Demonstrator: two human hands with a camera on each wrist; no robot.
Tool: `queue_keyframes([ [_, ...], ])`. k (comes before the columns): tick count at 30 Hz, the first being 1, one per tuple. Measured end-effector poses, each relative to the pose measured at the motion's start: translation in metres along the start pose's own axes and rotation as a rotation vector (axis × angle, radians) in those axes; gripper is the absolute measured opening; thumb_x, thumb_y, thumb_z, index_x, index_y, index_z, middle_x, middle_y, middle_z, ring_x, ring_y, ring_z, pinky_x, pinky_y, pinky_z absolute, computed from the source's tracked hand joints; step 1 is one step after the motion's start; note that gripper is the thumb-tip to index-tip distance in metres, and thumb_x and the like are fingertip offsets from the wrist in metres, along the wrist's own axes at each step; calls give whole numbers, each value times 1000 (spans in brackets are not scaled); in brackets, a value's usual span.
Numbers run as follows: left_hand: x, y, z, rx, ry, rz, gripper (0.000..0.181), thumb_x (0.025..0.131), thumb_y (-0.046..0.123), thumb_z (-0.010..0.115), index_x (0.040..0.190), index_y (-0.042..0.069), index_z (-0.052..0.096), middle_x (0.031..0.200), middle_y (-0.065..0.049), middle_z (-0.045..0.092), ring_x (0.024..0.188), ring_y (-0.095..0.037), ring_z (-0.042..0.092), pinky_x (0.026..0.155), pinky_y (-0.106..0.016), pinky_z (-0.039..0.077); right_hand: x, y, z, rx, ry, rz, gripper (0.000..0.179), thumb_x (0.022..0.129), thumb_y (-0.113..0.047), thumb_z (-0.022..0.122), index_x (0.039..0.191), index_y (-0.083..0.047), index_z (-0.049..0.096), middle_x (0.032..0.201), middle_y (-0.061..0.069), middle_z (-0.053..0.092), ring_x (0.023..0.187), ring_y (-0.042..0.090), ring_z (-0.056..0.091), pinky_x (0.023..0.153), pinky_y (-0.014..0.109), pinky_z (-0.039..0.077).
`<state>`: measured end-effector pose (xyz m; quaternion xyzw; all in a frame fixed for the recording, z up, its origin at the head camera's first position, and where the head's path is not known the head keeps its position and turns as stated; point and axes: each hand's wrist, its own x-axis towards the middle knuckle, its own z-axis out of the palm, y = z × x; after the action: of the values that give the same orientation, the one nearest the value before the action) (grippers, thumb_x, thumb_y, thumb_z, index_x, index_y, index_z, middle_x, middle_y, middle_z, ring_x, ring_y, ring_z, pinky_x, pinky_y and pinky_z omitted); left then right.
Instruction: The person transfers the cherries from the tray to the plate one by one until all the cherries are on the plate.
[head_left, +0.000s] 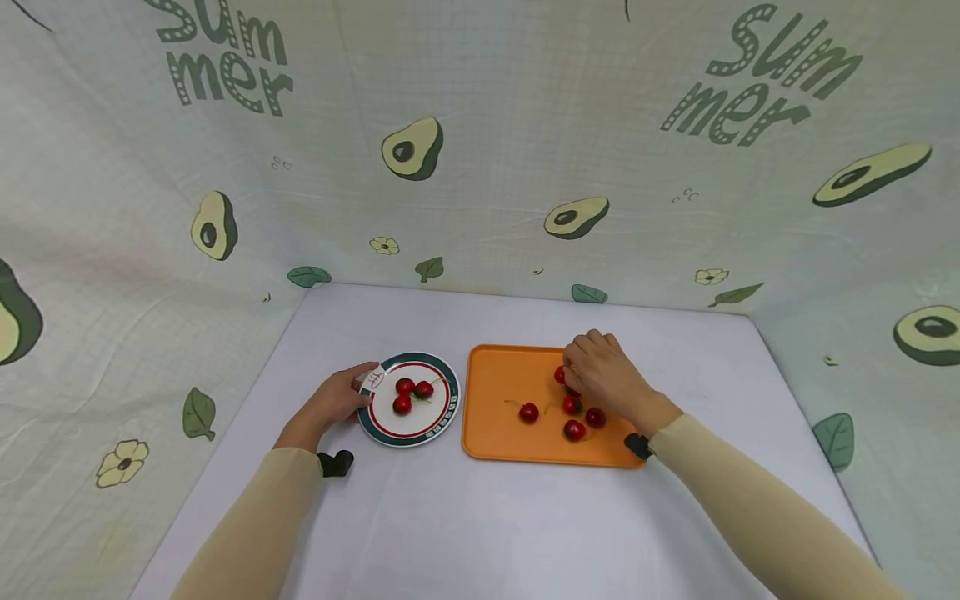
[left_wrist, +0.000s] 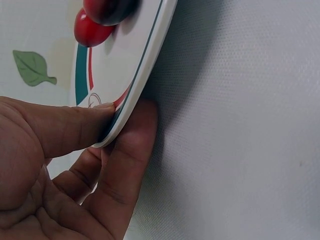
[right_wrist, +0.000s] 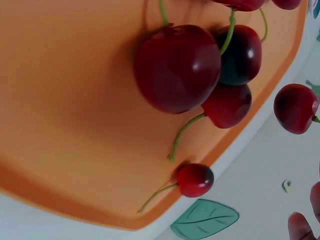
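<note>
In the head view, my left hand [head_left: 335,398] pinches the near-left rim of a white plate [head_left: 411,441] with green and red bands. The left wrist view shows the thumb on top of the rim and fingers underneath. Three red cherries [head_left: 402,404] lie on the plate. Over the orange tray [head_left: 491,375], my right hand [head_left: 602,375] has its fingers bent downward, with a cherry [right_wrist: 296,108] hanging by them clear of the tray. Its stem runs out of the right wrist view, so the pinch itself is hidden. Several cherries [head_left: 574,430] lie on the tray.
Plate and tray stand side by side on a white table [head_left: 450,533], a narrow gap between them. A hanging cloth [head_left: 487,167] printed with avocados and leaves rises behind the table. One cherry [head_left: 528,412] lies apart, nearer the tray's left half.
</note>
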<state>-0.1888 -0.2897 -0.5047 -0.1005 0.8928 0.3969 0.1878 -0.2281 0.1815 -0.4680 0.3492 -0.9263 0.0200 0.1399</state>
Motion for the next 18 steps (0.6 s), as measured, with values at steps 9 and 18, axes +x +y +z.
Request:
queue_keyframes([
  [9, 0, 1, -1, -1, -1, 2, 72, 97, 1, 66, 163, 13, 40, 113, -21, 57, 82, -25, 63, 66, -30, 55, 18, -15, 2, 13, 12, -34, 11, 96, -19, 72, 99, -9, 66, 95, 5, 61, 93, 27, 49, 85, 42, 43],
  [18, -2, 2, 0, -10, -1, 0, 71, 97, 1, 66, 163, 13, 41, 111, -19, 56, 80, -24, 62, 67, -30, 56, 33, -31, 5, 65, -31, -37, 9, 100, -20, 67, 102, -11, 66, 98, 4, 61, 96, 25, 49, 88, 40, 43],
])
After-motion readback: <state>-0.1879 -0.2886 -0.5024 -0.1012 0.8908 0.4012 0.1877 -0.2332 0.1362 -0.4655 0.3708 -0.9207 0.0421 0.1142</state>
